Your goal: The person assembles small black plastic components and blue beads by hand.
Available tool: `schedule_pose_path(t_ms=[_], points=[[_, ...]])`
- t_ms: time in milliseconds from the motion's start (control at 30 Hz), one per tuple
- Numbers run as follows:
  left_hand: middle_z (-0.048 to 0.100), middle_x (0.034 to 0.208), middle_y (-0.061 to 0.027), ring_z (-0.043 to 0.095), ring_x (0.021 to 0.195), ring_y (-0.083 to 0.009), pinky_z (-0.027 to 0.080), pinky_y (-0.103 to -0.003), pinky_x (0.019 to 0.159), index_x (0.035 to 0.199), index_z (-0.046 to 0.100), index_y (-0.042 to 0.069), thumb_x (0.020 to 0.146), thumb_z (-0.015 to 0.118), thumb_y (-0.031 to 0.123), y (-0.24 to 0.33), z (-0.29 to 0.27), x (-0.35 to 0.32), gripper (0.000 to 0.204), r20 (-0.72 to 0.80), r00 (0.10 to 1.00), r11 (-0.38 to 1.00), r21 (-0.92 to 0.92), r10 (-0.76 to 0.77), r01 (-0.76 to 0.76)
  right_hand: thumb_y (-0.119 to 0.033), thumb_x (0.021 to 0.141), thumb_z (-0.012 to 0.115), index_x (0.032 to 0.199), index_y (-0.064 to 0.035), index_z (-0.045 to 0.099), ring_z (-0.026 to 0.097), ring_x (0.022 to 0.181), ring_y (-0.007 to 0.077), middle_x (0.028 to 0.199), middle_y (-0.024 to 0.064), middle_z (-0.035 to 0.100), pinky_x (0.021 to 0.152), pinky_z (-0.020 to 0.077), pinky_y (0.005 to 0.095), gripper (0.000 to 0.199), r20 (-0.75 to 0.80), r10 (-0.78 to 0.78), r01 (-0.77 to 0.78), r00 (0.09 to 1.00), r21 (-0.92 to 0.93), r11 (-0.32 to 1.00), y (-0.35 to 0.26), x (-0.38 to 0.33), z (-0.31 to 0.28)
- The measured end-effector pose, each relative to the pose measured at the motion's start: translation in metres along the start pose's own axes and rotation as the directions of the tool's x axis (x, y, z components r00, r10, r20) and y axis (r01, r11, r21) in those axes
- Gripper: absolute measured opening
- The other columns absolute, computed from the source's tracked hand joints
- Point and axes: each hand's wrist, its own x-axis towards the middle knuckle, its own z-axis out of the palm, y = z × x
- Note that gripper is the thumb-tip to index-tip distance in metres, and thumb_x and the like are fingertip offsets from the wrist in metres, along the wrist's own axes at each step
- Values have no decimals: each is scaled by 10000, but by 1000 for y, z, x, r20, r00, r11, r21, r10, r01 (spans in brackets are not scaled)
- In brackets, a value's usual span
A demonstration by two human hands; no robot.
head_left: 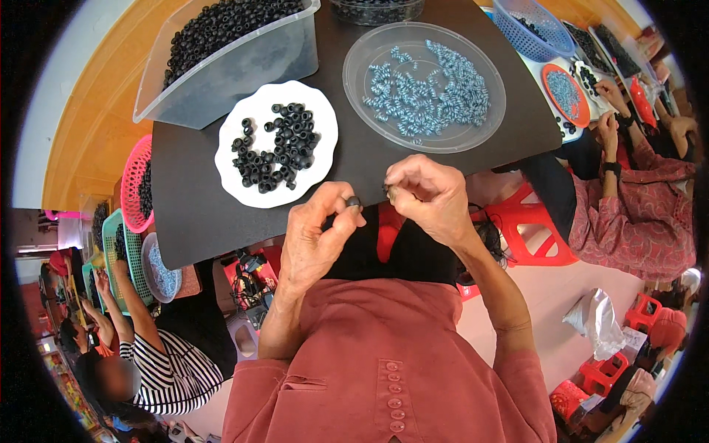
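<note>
My left hand [323,227] pinches a small black ring-shaped piece [352,201] between thumb and forefinger, just off the table's near edge. Beside it on the right, my right hand [428,193] is closed in a pinch, with something small and dark at the fingertips that is too small to name. The two hands are a short gap apart. Ahead of my left hand, a white scalloped plate [233,136] bears many loose black ring-shaped pieces [295,140]. Beyond my right hand, a round clear plastic tray [354,77] holds small metallic-blue springs [436,88].
A clear plastic bin [273,70] heaped with black pieces stands at the far left of the dark table [199,214]. Another clear container [377,13] is at the far edge. People work at both sides, near a blue basket [543,44] and a pink basket [134,177].
</note>
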Motion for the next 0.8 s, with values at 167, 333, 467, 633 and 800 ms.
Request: schedule_pose_path(t_ms=[167,333,467,633,800], points=[[578,716,-3,580,734,-68,454,-211,697,989,557,-16,892,527,22,0,1,-2,109,-17,999,986,-165,-39,36,87,758,620,888,9,598,587,662,93,804,44,605,596,480,234,153,-38,-159,142,987,-277,950,-3,12,15],[604,758,-19,575,749,-60,454,-202,711,1005,552,-27,891,527,10,-3,1,0,122,-6,999,971,-236,-41,39,40,716,624,864,-28,586,612,660,258,812,88,585,561,502,347,167,51,-428,347,902,-676,650,10,38,26],[615,765,-28,573,748,-54,450,-193,705,1008,555,-28,884,528,-2,-5,2,0,130,5,1000,971,-238,-14,14,7,724,632,853,-38,575,614,689,278,815,86,562,561,501,366,148,58,-422,295,905,-799,525,15,41,29],[625,760,-26,580,736,-52,422,-175,654,1031,559,-26,875,520,-24,-12,0,0,161,-5,1000,985,-174,3,-4,-21,710,638,744,-47,457,584,623,260,752,87,457,485,469,363,186,83,-430,282,899,-861,423,14,40,36],[645,814,-37,591,755,-57,414,-168,657,1041,555,-27,889,507,-24,-11,6,6,160,3,998,973,-223,56,-54,1,705,650,780,-46,502,573,593,248,735,81,472,486,467,355,172,48,-438,279,897,-832,480,16,38,32]])
